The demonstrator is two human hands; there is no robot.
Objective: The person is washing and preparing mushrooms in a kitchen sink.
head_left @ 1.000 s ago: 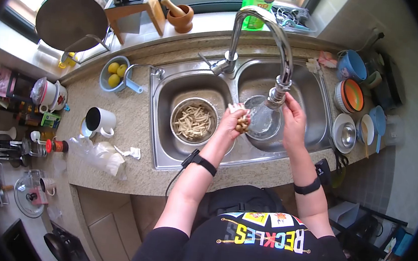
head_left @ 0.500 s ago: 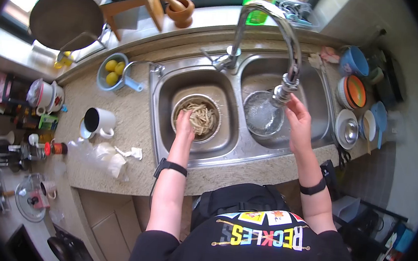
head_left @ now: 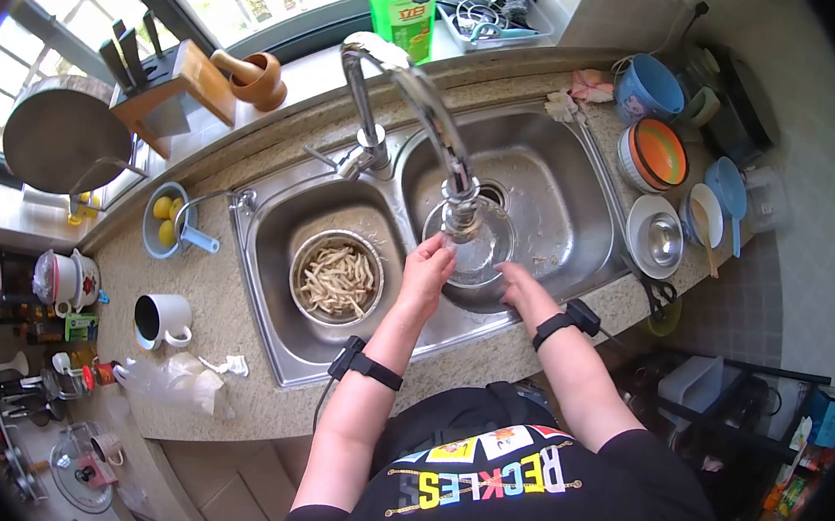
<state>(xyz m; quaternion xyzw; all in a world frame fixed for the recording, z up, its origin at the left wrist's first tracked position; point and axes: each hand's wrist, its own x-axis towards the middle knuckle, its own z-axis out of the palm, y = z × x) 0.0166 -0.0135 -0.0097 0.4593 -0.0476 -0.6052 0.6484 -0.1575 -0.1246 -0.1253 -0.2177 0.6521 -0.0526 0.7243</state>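
Observation:
My left hand (head_left: pixel 426 273) is raised at the lower end of the faucet head (head_left: pixel 461 213), its fingers stretched upward and fingertips right by the nozzle. Over the right basin's front edge is my right hand (head_left: pixel 525 290), fingers apart, close to the rim of a clear bowl (head_left: pixel 486 263). That bowl sits in the right basin, partly hidden by the faucet and my left hand. In the left basin (head_left: pixel 274 239) stands a metal bowl (head_left: pixel 295 299) with pale, thin strips of food (head_left: pixel 338 278); neither hand is at it.
Left of the sink are a blue colander (head_left: pixel 160 242) with yellow fruit, a white mug (head_left: pixel 169 319) and a plastic bag (head_left: pixel 180 378). Stacked bowls (head_left: pixel 657 153) and a small metal bowl (head_left: pixel 661 239) line the right side. A green bottle (head_left: pixel 401 13) stands on the sill.
My left hand has left the food strips and moved right to the faucet head. My right hand has come away from the faucet, down and beside the clear bowl. The view has shifted.

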